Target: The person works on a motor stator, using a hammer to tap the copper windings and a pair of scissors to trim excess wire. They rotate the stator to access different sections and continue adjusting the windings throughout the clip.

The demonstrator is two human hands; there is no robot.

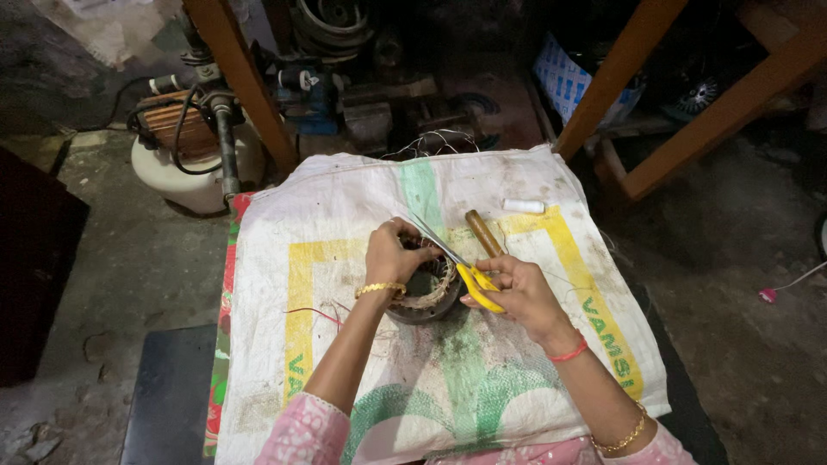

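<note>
Yellow-handled scissors [469,274] sit in the right hand [517,291], grip closed through/around the handles, blades pointing up-left toward the far edge of the worktop [284,405], w/ the tips passing above the left hand. Blades look near-closed, can't tell exactly. Right wrist angled in from the near right corner, red thread band and gold bangle on that forearm.

Left hand [389,255] is curled, fingers pinched on the top rim of a dark round motor stator [428,293] w/ copper-coloured winding wire; grip tight, fingertips hidden behind the knuckles so what exactly they pinch can't be told. Gold bangle at the wrist, pink sleeve at the near edge.

Stator rests approx. mid-worktop on a white woven sack [534,379] w/ yellow and green print, between both hands. Wooden-handled tool [482,232] lies just beyond the scissors, toward the far edge. White thread spool [524,206] lies near the far right corner, apart from the hands. Thin red wire [314,312] trails left of the left forearm.
</note>
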